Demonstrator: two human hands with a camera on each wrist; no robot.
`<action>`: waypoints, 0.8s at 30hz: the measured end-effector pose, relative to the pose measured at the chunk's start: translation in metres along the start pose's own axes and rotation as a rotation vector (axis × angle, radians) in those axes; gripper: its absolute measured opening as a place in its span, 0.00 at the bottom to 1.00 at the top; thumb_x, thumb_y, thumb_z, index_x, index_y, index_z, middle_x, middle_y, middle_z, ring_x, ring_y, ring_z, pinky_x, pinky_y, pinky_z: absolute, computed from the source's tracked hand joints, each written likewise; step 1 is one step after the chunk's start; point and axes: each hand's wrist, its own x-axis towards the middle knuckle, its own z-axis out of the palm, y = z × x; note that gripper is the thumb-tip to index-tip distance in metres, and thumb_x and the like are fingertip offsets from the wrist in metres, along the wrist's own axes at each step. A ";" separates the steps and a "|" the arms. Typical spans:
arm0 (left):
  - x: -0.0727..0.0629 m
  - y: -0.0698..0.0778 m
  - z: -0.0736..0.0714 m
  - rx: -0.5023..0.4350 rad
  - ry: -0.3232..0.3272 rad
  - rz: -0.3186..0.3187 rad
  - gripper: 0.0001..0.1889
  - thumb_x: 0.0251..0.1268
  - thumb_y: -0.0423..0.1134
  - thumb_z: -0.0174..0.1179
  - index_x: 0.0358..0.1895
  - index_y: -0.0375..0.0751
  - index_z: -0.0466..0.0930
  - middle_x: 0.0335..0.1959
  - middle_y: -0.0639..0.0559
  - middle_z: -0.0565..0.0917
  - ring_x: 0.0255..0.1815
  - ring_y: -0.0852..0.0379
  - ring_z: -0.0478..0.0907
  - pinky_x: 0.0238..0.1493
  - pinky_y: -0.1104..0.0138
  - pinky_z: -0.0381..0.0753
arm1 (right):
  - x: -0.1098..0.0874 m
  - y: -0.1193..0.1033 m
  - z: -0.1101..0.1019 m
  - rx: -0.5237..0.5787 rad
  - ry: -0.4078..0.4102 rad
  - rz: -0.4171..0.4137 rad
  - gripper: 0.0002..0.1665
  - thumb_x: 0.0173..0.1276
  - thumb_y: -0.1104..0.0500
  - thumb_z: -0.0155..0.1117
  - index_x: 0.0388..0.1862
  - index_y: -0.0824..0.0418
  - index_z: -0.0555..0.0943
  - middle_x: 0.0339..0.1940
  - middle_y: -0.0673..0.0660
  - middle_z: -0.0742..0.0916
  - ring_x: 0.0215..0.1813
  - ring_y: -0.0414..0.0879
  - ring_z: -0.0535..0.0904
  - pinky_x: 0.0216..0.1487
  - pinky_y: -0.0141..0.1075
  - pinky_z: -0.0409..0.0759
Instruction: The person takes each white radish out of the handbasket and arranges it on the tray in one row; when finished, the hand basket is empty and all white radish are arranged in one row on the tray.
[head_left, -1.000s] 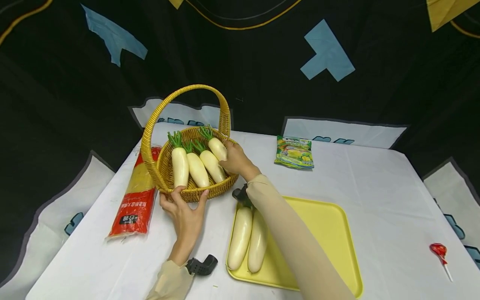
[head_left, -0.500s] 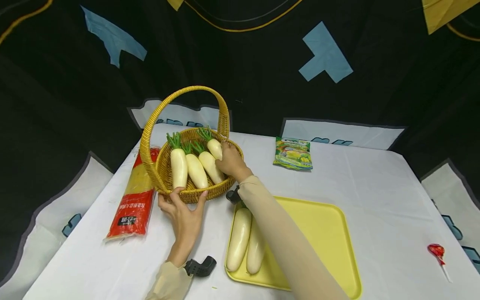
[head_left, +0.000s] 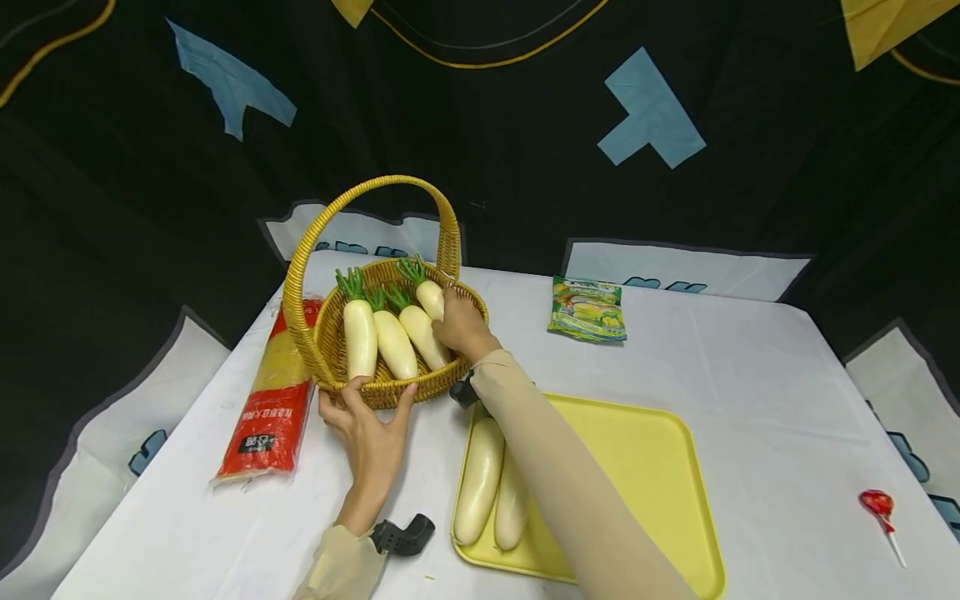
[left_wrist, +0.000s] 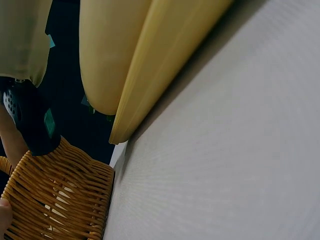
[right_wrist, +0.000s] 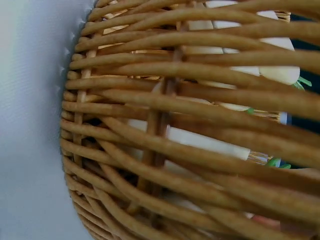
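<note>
Near the table's [head_left: 757,392] far left corner sat the basket [head_left: 448,380]; left hand [head_left: 372,446] gripped its near rim [head_left: 385,385], right hand [head_left: 463,325] gripped the rightmost radish [head_left: 431,298] inside. Best practice: rim steady, radish handled gently, leaves [head_left: 411,269] uncrushed.

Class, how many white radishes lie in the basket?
4: the leftmost radish, then a second radish, a third radish, and the rightmost radish, partly covered by the right hand. Others could be hidden underneath.
</note>
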 end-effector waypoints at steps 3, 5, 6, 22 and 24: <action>0.000 0.000 0.000 -0.003 0.002 0.001 0.35 0.45 0.54 0.67 0.51 0.40 0.60 0.64 0.29 0.41 0.66 0.33 0.45 0.63 0.44 0.51 | 0.001 0.000 0.002 -0.001 0.013 -0.003 0.36 0.66 0.55 0.53 0.69 0.63 0.54 0.59 0.65 0.75 0.57 0.55 0.75 0.55 0.42 0.74; 0.000 0.000 0.000 -0.001 0.003 0.001 0.35 0.45 0.54 0.67 0.51 0.40 0.60 0.64 0.30 0.41 0.66 0.33 0.44 0.63 0.45 0.51 | 0.002 0.000 0.003 -0.002 0.028 -0.005 0.35 0.67 0.55 0.54 0.69 0.63 0.55 0.59 0.65 0.75 0.57 0.54 0.75 0.55 0.41 0.74; 0.000 0.000 0.000 -0.001 0.004 0.000 0.35 0.45 0.54 0.67 0.51 0.40 0.60 0.64 0.30 0.41 0.66 0.33 0.44 0.63 0.45 0.51 | 0.002 0.001 0.004 -0.003 0.035 -0.006 0.35 0.67 0.55 0.54 0.69 0.62 0.55 0.59 0.65 0.76 0.57 0.54 0.75 0.54 0.41 0.74; 0.000 0.000 0.000 0.000 -0.007 0.002 0.35 0.45 0.54 0.68 0.51 0.40 0.60 0.64 0.30 0.42 0.66 0.34 0.44 0.63 0.45 0.50 | -0.002 0.002 0.002 0.118 0.136 0.003 0.32 0.66 0.55 0.54 0.67 0.61 0.59 0.58 0.64 0.77 0.55 0.54 0.76 0.52 0.41 0.75; 0.000 0.000 0.000 -0.002 -0.003 0.002 0.35 0.45 0.54 0.68 0.51 0.39 0.60 0.64 0.30 0.41 0.66 0.34 0.44 0.63 0.45 0.50 | -0.002 0.001 -0.001 0.183 0.146 0.003 0.32 0.66 0.54 0.55 0.67 0.60 0.60 0.58 0.63 0.77 0.55 0.53 0.76 0.51 0.40 0.76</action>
